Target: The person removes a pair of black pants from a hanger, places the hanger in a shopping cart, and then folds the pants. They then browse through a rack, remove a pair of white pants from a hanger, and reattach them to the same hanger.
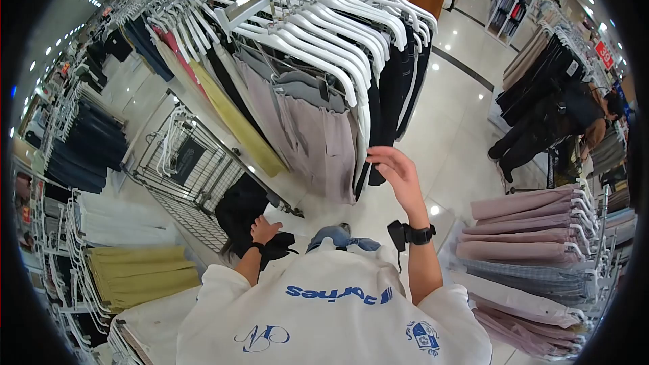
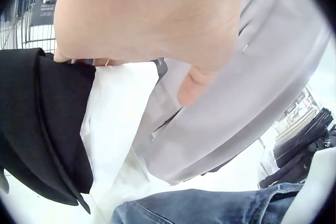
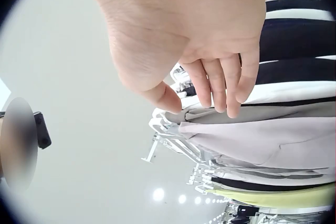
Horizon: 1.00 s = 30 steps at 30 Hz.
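Observation:
My left hand (image 1: 265,230) is over a black garment (image 2: 44,124) beside the cart, its thumb apart from the fingers. In the left wrist view the fingers meet the top edge of the black cloth and a white cloth piece (image 2: 118,106), their ends hidden behind the palm; I cannot tell whether they grip. My right hand (image 1: 399,174) is raised at the near end of the rack, fingers loosely bent with nothing between them. It is nearest the pale grey-mauve trousers (image 1: 324,142) and the row of white hangers (image 1: 338,61). Dark trousers (image 3: 299,40) hang beyond it.
A wire shopping cart (image 1: 179,182) with white hangers (image 1: 177,125) inside stands left of the rack. Folded mauve trousers (image 1: 524,230) hang at right, yellow-green ones (image 1: 138,270) at left. A person in dark clothing (image 1: 554,128) is bent over at far right. Tiled floor (image 1: 453,135) runs right of the rack.

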Available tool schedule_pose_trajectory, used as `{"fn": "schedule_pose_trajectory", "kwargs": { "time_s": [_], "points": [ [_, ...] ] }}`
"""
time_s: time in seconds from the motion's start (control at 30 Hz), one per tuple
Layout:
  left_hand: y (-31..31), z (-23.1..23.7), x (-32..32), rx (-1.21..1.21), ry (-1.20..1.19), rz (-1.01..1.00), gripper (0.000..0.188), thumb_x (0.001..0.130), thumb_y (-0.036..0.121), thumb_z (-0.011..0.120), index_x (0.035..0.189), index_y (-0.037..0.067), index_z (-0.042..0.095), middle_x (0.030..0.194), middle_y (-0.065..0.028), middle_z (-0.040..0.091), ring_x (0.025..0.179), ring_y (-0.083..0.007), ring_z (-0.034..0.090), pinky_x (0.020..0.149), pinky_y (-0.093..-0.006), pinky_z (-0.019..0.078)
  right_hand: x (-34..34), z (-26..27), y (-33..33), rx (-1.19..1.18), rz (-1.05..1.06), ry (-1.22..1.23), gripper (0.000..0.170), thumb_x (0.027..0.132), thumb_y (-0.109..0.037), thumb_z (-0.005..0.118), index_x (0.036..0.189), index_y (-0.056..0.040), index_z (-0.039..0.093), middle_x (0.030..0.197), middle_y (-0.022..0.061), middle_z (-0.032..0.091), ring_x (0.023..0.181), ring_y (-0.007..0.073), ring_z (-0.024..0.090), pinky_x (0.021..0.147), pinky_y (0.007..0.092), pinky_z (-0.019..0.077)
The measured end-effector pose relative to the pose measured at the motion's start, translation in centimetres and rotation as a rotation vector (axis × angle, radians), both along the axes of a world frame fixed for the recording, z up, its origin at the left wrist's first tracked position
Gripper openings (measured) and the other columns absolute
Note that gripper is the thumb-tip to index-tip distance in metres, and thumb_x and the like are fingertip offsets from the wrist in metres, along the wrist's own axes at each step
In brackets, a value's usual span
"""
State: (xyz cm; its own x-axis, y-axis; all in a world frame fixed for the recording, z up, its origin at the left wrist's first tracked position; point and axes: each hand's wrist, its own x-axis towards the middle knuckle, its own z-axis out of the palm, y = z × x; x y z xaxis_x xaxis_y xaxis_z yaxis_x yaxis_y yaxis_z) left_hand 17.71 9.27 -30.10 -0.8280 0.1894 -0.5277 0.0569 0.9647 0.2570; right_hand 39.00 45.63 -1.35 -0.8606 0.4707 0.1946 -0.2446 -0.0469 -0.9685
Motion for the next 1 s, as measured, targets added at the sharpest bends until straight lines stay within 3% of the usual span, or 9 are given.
{"fn": "schedule_pose_trajectory", "kwargs": {
  "time_s": [0.3,0.37,0.4,0.5,0.57,0.63,0.67,0.77,1.0],
  "points": [
    [1.0,-4.5,-1.0,0.184,-0.153,-0.121,0.103,0.071,0.054,0.073,0.151,0.004,0.031,0.150,-0.0265,0.038,0.136,-0.0497,0.034,0.111,-0.0500,0.0335,-3.4,0.1,-1.2,0.054,0.015,0.148,0.046,0.092,-0.006,0.057,0.137,-0.0015,0.051,0.142,0.0093,0.050,0.126,0.0211,0.053,0.100,0.0345,0.0429],
    [1.2,-7.6,-2.6,0.444,-0.119,-0.245,0.090,0.072,0.050,0.072,0.144,0.003,0.043,0.141,-0.0278,0.048,0.131,-0.0448,0.045,0.107,-0.0426,0.0392,-4.4,0.4,-1.4,0.108,-0.034,0.169,0.048,0.088,-0.006,0.058,0.136,-0.0031,0.053,0.147,0.0113,0.045,0.131,0.0234,0.048,0.099,0.0363,0.0449],
    [2.8,-3.5,-0.7,0.565,-0.109,-0.275,0.071,0.075,0.046,0.071,0.126,-0.002,0.060,0.121,-0.0296,0.062,0.118,-0.0420,0.057,0.098,-0.0400,0.0464,-4.2,0.5,-1.3,0.108,-0.034,0.167,0.048,0.088,-0.006,0.058,0.136,-0.0031,0.053,0.147,0.0113,0.045,0.131,0.0234,0.048,0.099,0.0363,0.0449],
    [5.4,1.2,1.3,0.355,-0.335,-0.204,0.058,0.080,0.040,0.069,0.121,-0.001,0.065,0.114,-0.0274,0.066,0.110,-0.0362,0.062,0.093,-0.0395,0.0471,-4.0,0.8,-0.8,0.186,-0.022,0.148,0.050,0.087,-0.008,0.059,0.137,-0.0063,0.053,0.151,0.0108,0.040,0.135,0.0235,0.044,0.101,0.0371,0.0437],
    [5.2,-2.0,1.3,0.328,-0.304,-0.287,0.047,0.083,0.037,0.067,0.114,0.001,0.068,0.104,-0.0260,0.068,0.103,-0.0339,0.065,0.088,-0.0383,0.0496,-4.0,0.9,-0.7,0.237,-0.017,0.137,0.052,0.086,-0.008,0.059,0.138,-0.0091,0.053,0.154,0.0100,0.037,0.137,0.0235,0.042,0.103,0.0381,0.0424],
    [5.3,-4.7,0.4,0.225,-0.161,-0.819,0.047,0.085,0.043,0.062,0.101,0.000,0.070,0.101,-0.0277,0.068,0.102,-0.0422,0.064,0.088,-0.0453,0.0499,-4.5,0.9,-0.5,0.243,-0.009,0.122,0.054,0.086,-0.008,0.060,0.139,-0.0095,0.053,0.156,0.0095,0.035,0.138,0.0240,0.041,0.104,0.0390,0.0417],
    [5.0,-5.6,0.0,0.360,-0.158,-0.855,0.049,0.087,0.044,0.061,0.105,-0.001,0.069,0.107,-0.0249,0.068,0.105,-0.0414,0.062,0.088,-0.0458,0.0500,-4.5,0.9,-0.5,0.252,-0.002,0.100,0.054,0.086,-0.009,0.061,0.139,-0.0098,0.053,0.156,0.0100,0.034,0.138,0.0242,0.041,0.105,0.0393,0.0418],
    [8.7,2.9,1.0,0.436,-0.127,-0.672,0.039,0.090,0.034,0.066,0.113,0.002,0.066,0.112,-0.0195,0.068,0.101,-0.0277,0.067,0.086,-0.0350,0.0528,-4.9,0.2,-0.6,0.245,0.018,0.049,0.053,0.088,-0.013,0.064,0.140,-0.0093,0.052,0.156,0.0119,0.034,0.138,0.0249,0.041,0.105,0.0394,0.0419],
    [18.9,21.6,1.2,1.036,0.245,-0.537,0.048,0.087,0.023,0.072,0.127,0.000,0.056,0.126,-0.0159,0.060,0.113,-0.0253,0.060,0.089,-0.0384,0.0507,-6.4,-1.8,-1.3,0.248,0.031,-0.015,0.052,0.090,-0.019,0.068,0.135,0.0003,0.052,0.148,0.0168,0.039,0.128,0.0269,0.050,0.102,0.0377,0.0454]
  ]
}}
